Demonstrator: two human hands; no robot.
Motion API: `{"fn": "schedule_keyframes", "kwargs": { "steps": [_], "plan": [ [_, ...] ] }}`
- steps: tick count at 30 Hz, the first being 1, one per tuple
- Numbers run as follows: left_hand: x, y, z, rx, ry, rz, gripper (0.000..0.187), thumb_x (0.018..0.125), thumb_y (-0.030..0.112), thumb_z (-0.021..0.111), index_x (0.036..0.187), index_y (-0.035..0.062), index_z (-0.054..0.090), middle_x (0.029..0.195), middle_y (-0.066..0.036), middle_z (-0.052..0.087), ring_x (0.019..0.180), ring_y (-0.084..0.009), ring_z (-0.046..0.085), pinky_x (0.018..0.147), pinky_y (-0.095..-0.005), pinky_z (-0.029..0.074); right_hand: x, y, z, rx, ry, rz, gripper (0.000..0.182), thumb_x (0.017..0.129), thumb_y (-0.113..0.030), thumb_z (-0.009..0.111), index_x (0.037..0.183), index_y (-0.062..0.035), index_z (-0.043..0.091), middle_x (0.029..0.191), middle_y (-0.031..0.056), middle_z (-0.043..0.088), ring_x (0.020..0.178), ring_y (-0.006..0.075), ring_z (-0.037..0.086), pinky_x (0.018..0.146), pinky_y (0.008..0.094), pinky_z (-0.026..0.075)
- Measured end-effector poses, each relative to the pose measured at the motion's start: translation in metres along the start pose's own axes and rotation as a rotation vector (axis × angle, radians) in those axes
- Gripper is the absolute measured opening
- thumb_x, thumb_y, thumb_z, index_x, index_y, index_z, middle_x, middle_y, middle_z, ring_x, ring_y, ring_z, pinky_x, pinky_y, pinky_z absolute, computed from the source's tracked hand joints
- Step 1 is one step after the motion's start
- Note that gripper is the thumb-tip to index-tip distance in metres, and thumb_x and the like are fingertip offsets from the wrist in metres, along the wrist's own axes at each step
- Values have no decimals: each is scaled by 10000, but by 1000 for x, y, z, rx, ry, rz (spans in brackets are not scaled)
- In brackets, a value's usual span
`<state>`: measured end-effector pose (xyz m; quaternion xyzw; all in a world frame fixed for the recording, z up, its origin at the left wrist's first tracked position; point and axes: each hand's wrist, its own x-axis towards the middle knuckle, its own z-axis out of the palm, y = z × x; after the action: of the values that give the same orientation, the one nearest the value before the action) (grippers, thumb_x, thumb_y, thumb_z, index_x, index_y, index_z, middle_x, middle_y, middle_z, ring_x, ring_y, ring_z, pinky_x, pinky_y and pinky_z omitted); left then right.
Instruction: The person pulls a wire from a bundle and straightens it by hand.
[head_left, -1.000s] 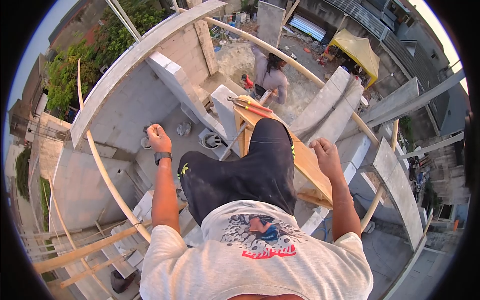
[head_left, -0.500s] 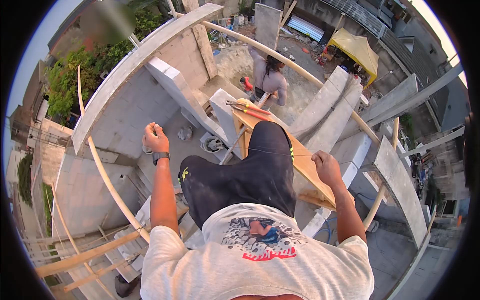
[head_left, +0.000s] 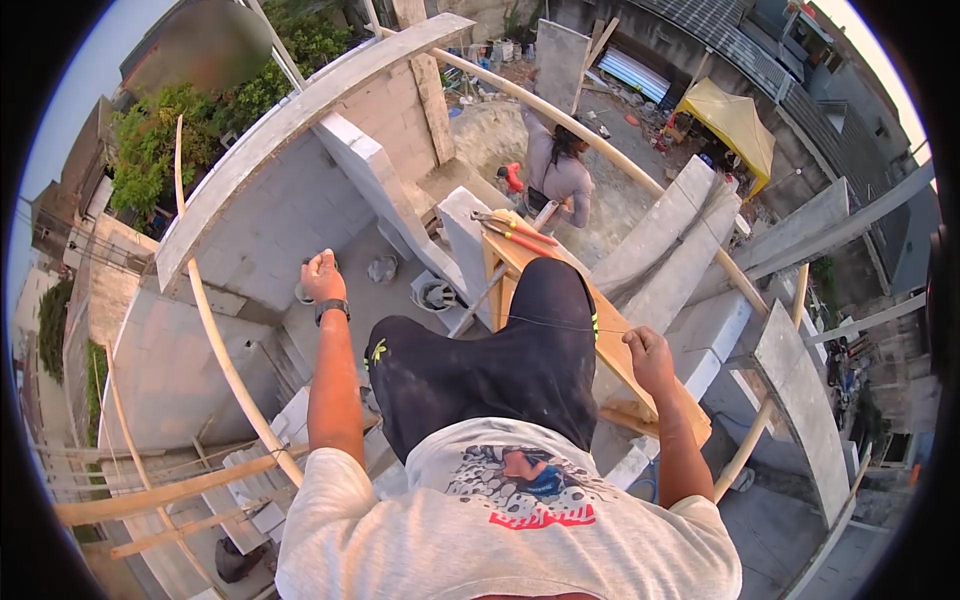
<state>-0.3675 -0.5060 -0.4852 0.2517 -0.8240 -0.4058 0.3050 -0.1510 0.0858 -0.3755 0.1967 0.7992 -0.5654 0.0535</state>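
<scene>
A thin dark wire (head_left: pixel 560 324) crosses above my thighs, and its right end is pinched in my right hand (head_left: pixel 650 358). My left hand (head_left: pixel 322 278), with a dark watch on the wrist, is raised at the left with its fingers curled together; whatever it may hold is too small to make out. Red-handled pincers (head_left: pixel 518 230) lie near the far end of a wooden plank (head_left: pixel 610 322), beyond my knee.
A person (head_left: pixel 560 175) in a long-sleeved top stands below, beyond the plank. Curved bamboo poles (head_left: pixel 222 345) and a concrete beam (head_left: pixel 300 112) run around me. Buckets (head_left: pixel 436 294) stand on the floor far below. A yellow canopy (head_left: pixel 730 122) is at the back right.
The whole view has shifted slightly to the right and down. My right hand still pinches the wire, and my left hand remains raised with the fingers curled.
</scene>
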Motion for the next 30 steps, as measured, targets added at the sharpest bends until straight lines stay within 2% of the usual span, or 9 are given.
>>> {"fn": "schedule_keyframes", "kwargs": {
  "steps": [2, 5, 12, 14, 18, 20, 22, 27, 30],
  "plan": [
    [-11, 33, -15, -376, -139, -236, 284, 890, 369, 684, 986, 101, 668, 1063, -122, 649, 941, -242, 612, 845, -422, 507, -8, 15, 6, -780, 176, -428, 234, 935, -233, 564, 876, -35, 674, 712, 73, 674, 627, 224, 621, 599, 357, 479],
    [-14, 65, -34, -734, -360, -505, 210, 884, 279, 727, 960, 118, 614, 831, -5, 657, 643, -87, 605, 590, -262, 556, -21, 9, 0, -845, -152, -214, 185, 885, -204, 596, 911, -49, 695, 853, 120, 715, 761, 285, 676, 685, 404, 506],
    [14, 65, -40, -792, -467, -471, 183, 884, 240, 728, 950, 100, 630, 809, -7, 658, 655, -95, 622, 604, -265, 578, -27, -39, -54, -121, -1012, 24, 256, 930, -257, 622, 866, -14, 673, 706, -8, 637, 585, 152, 541, 564, 351, 439],
    [2, 59, -54, -759, -453, -497, 183, 884, 228, 728, 957, 91, 632, 816, -14, 663, 665, -98, 632, 614, -269, 584, -23, -16, -63, 795, -636, 64, 287, 951, -277, 613, 876, -5, 664, 684, -58, 568, 543, 105, 443, 519, 332, 386],
    [-4, 79, -43, -806, -584, -499, 166, 889, 196, 719, 967, 75, 634, 831, -31, 671, 679, -119, 656, 631, -268, 593, -6, -9, -57, 826, -184, 46, 230, 944, -230, 601, 899, -12, 658, 713, -15, 627, 540, 153, 513, 541, 361, 424],
    [2, 77, -38, -749, -560, -422, 169, 886, 187, 721, 967, 68, 633, 832, -41, 668, 659, -127, 653, 623, -269, 593, -7, -11, -46, -555, 197, -256, 181, 926, -198, 602, 920, -29, 667, 774, 40, 680, 631, 202, 604, 619, 369, 480],
    [10, 74, -34, -753, -491, -390, 170, 885, 181, 721, 970, 63, 633, 826, -44, 666, 649, -130, 651, 617, -271, 593, -16, -18, -51, -720, -4, -223, 169, 883, -182, 627, 945, -28, 661, 794, 98, 673, 728, 264, 627, 704, 390, 494],
    [16, 67, -33, -692, -369, -383, 210, 883, 169, 721, 1020, 42, 626, 838, -46, 659, 643, -133, 645, 607, -270, 590, -32, -38, -69, 110, -991, 0, 229, 930, -215, 630, 897, 8, 665, 843, 34, 694, 753, 166, 621, 691, 346, 486],
    [3, 75, -38, -614, -507, -400, 250, 886, 164, 717, 1072, 33, 615, 872, -49, 658, 654, -136, 646, 611, -268, 587, -26, -9, -86, 690, -751, 41, 280, 942, -244, 628, 855, 21, 650, 809, -8, 668, 729, 141, 588, 672, 346, 473]
  ]
}}
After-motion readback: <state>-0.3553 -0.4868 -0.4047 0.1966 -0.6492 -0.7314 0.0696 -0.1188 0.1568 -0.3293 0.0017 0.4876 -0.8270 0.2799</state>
